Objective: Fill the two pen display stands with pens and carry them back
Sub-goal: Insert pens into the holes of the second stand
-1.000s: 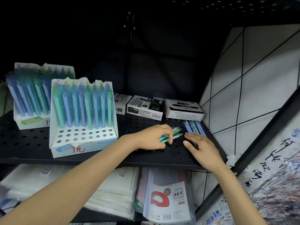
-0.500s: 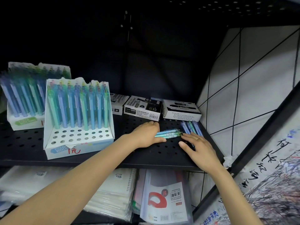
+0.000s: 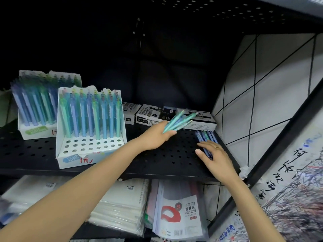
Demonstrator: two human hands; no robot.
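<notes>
So it's a black perforated metal shelf (image 3: 166,154) in a dark rack, white diamond-lined wall at 3 o'clock. Left hand (image 3: 157,135) reaches in palm down, fingers wrapped around a bunch of teal and blue plastic pens (image 3: 178,121), long axis tilted up toward 2 o'clock. Right hand (image 3: 213,154) lies flat, fingers resting on loose blue pens (image 3: 206,137) pointing at 12. White cardboard pen stand (image 3: 90,137) sits at 9 o'clock, front holes unfilled; a second one (image 3: 35,130) behind it.

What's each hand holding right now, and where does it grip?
The left hand grips a bunch of teal pens by one end. The right hand rests on blue pens lying on the shelf; no grip shows.
</notes>
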